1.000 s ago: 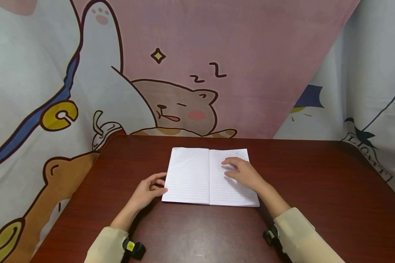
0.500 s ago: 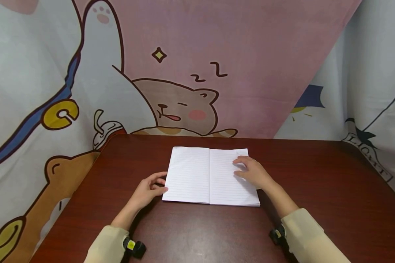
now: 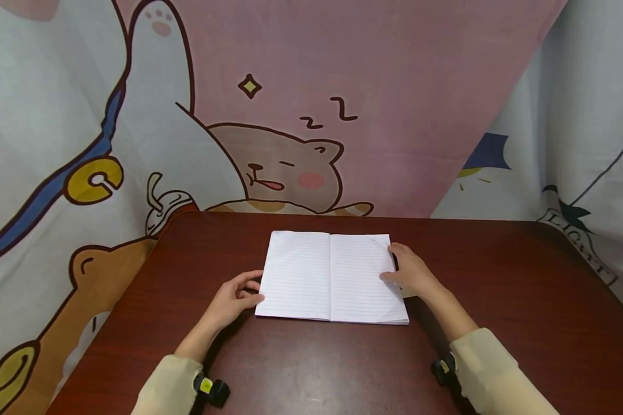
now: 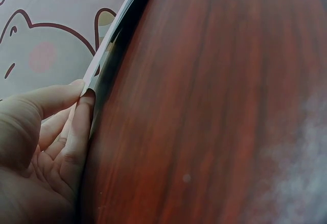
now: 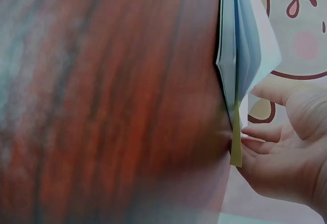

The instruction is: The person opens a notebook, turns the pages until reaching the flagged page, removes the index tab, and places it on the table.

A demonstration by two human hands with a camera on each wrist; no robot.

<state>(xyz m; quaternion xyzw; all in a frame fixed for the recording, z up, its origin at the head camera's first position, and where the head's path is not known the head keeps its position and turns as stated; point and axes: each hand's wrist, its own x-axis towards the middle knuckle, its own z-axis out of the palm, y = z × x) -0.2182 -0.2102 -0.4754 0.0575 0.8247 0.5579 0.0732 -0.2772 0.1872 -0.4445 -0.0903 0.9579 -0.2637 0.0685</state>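
Note:
An open notebook (image 3: pixel 301 276) with blank-looking lined pages lies on the dark reddish-brown table. My left hand (image 3: pixel 227 305) pinches its left edge; in the left wrist view the thumb is on top of the page edge (image 4: pixel 95 67) and the fingers are beneath. At the right edge is my right hand (image 3: pixel 414 275), thumb over the page and the other fingers bent at the side. The right wrist view shows the pages (image 5: pixel 253 40) fanned apart near that thumb. A yellow-green strip (image 5: pixel 236 145) sticks out from the notebook beside the fingers.
The wooden table (image 3: pixel 316 369) runs back to a hanging cloth (image 3: pixel 405 115) printed with cartoon animals. White cloth (image 3: pixel 592 115) hangs at the right. Each wrist wears a small black device, such as the one at the left wrist (image 3: pixel 215 393).
My right hand has slid rightward from over the right page to its outer edge, uncovering more of the page. The left hand stays at the left edge.

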